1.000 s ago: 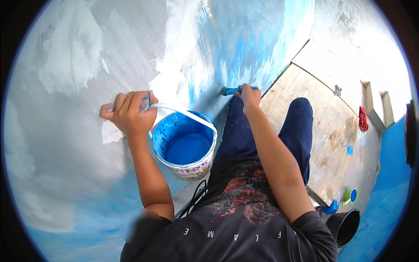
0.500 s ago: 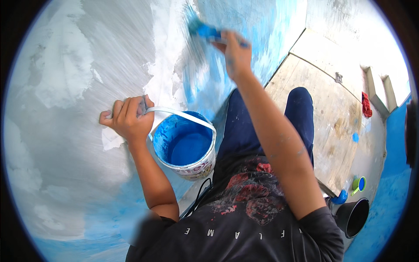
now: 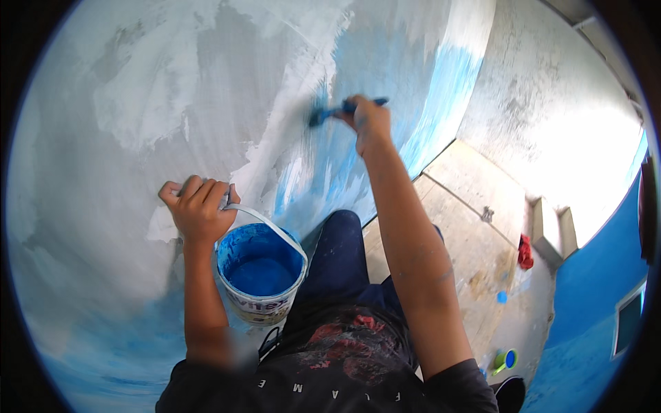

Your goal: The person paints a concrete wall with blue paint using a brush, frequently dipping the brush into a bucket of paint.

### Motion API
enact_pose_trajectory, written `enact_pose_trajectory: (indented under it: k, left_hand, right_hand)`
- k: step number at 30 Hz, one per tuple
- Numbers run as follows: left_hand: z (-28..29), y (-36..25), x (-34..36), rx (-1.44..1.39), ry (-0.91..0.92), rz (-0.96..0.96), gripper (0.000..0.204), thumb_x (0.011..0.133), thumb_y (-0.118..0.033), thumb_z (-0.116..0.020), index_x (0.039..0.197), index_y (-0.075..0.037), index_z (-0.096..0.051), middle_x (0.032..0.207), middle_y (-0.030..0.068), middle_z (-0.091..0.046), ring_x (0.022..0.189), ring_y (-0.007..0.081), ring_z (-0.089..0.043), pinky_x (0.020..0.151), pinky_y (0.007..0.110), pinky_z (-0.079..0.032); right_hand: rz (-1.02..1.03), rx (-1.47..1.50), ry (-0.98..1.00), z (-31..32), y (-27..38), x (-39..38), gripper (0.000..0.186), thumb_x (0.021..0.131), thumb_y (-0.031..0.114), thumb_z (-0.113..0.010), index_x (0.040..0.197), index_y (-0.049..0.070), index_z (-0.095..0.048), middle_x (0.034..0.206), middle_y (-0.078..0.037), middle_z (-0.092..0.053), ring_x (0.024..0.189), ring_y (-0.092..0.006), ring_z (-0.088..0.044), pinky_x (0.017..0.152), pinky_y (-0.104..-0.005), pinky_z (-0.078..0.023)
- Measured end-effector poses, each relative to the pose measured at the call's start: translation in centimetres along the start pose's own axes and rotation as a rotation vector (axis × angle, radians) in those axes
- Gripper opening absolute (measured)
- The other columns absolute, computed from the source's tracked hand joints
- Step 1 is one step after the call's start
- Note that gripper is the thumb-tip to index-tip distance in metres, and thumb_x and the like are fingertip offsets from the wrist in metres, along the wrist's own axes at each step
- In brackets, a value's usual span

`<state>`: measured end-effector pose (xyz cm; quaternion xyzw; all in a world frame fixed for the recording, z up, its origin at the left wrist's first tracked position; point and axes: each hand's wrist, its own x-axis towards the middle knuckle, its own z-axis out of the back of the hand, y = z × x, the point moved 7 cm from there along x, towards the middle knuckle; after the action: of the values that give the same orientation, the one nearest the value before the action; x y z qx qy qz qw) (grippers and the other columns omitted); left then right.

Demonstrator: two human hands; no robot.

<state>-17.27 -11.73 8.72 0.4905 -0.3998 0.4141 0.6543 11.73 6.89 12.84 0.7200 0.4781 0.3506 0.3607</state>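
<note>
My left hand (image 3: 200, 210), fingers bent and resting against the mottled grey-white wall (image 3: 172, 82), grips the white handle of a paint bucket (image 3: 251, 303). Blue paint (image 3: 261, 274) fills its lower part, and smears coat the inside. In my right hand (image 3: 372, 127) is a blue-handled paintbrush (image 3: 320, 115), its bristles on or very near the wall where blue streaks meet pale patches; the bristles are slightly blurred.
My dark-trousered legs (image 3: 337, 241) bend below. At right lie a wooden board (image 3: 447, 206), red cloth (image 3: 525, 251), small green cup (image 3: 508, 359) and dark bucket (image 3: 511, 392), near concrete ledges (image 3: 547, 230) and a blue wall (image 3: 585, 303).
The brush in my right hand rose from beside my knee a second ago, and now sits somewhat lower than half a second ago. The view has shifted, showing more upper wall.
</note>
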Motion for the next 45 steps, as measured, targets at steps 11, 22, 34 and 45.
enact_pose_trajectory:
  k: [11, 22, 34, 45]
  left_hand:
    - [0.4, 0.2, 0.4, -0.025, -0.006, 0.049, 0.017, 0.073, -0.017, -0.08, 0.068, -0.018, -0.064, 0.066, -0.007, -0.065, 0.075, 0.0115, -0.057, 0.088, 0.044, -0.034]
    - [-0.5, 0.4, -0.3, -0.024, 0.036, 0.012, 0.016, 0.073, -0.017, -0.08, 0.068, -0.018, -0.065, 0.069, -0.0062, -0.068, 0.075, 0.0111, -0.057, 0.087, 0.045, -0.032]
    - [-1.0, 0.2, -0.4, -0.014, 0.022, 0.031, 0.019, 0.068, -0.017, -0.08, 0.063, -0.022, -0.062, 0.06, -0.009, -0.061, 0.068, 0.0097, -0.054, 0.083, 0.039, -0.034]
    - [-1.6, -0.2, -0.5, -0.013, 0.045, 0.006, 0.016, 0.074, -0.019, -0.079, 0.066, -0.019, -0.065, 0.064, -0.0061, -0.065, 0.071, 0.0116, -0.056, 0.083, 0.04, -0.035]
  right_hand:
    - [0.044, 0.45, 0.155, 1.1, -2.9, -0.4, 0.031, 0.097, 0.011, -0.07, 0.121, -0.008, -0.063, 0.103, -0.018, -0.068, 0.094, -0.0324, -0.072, 0.091, -0.0396, -0.066]
    - [-0.209, -0.263, 0.053, 7.7, -8.3, 2.7, 0.018, 0.095, 0.014, -0.062, 0.09, -0.003, -0.067, 0.063, -0.009, -0.058, 0.049, -0.0199, -0.058, 0.053, -0.0345, -0.057]
    - [0.229, 0.303, 0.161, -2.1, 1.9, 0.1, 0.029, 0.101, 0.021, -0.062, 0.119, -0.001, -0.067, 0.105, -0.015, -0.07, 0.092, -0.0269, -0.069, 0.08, -0.0394, -0.057]
    - [-0.236, -0.128, -0.341, 13.5, -22.0, -5.9, 0.02, 0.09, 0.014, -0.058, 0.089, -0.004, -0.066, 0.069, -0.01, -0.064, 0.052, -0.0187, -0.057, 0.049, -0.0329, -0.045]
